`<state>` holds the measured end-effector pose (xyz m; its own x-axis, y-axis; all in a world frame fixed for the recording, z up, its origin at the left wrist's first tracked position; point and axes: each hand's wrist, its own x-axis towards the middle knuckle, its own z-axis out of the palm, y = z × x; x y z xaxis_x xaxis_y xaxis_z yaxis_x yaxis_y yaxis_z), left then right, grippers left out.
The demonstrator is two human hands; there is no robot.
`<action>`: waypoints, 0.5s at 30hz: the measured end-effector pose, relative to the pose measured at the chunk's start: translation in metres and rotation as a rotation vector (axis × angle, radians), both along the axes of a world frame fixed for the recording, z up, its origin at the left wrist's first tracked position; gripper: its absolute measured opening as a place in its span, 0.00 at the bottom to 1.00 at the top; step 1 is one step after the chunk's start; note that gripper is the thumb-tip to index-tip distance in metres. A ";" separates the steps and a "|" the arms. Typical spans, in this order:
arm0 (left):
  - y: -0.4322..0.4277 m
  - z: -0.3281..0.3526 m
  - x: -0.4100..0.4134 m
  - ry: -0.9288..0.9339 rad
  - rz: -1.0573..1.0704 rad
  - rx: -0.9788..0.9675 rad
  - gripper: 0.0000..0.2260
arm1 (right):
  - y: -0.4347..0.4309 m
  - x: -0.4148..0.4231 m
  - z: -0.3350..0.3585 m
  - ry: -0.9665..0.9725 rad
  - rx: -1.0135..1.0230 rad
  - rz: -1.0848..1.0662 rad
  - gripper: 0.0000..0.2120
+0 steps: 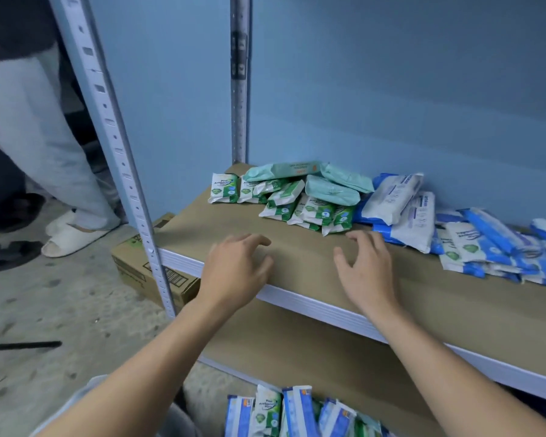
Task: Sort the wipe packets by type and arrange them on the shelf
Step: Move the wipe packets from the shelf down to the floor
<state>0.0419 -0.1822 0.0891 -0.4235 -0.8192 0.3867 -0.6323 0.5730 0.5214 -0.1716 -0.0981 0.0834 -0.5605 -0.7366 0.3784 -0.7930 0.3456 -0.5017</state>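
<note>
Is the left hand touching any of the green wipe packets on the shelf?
Apart. The head view shows bare shelf between the left hand and the green wipe packets.

Your blue packets point(498, 238) run off the right edge; lower packets point(298, 411) cropped at bottom; mint pack point(297, 168) print unreadable.

A brown cardboard box point(152, 272) sits on the gray floor point(60, 310). Near it stands a person in white slippers point(67, 234). The wall point(391, 89) is blue.
</note>
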 end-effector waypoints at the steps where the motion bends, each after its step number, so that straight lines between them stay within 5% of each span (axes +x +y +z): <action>1: -0.007 0.000 -0.006 0.005 0.002 0.003 0.12 | -0.007 -0.006 -0.003 0.001 -0.021 -0.016 0.16; 10: -0.082 -0.012 -0.067 0.074 0.138 0.140 0.15 | -0.043 -0.035 -0.021 0.096 -0.022 -0.010 0.23; 15: -0.103 -0.020 -0.084 0.152 0.265 0.174 0.06 | -0.050 -0.044 -0.022 0.181 -0.073 -0.020 0.17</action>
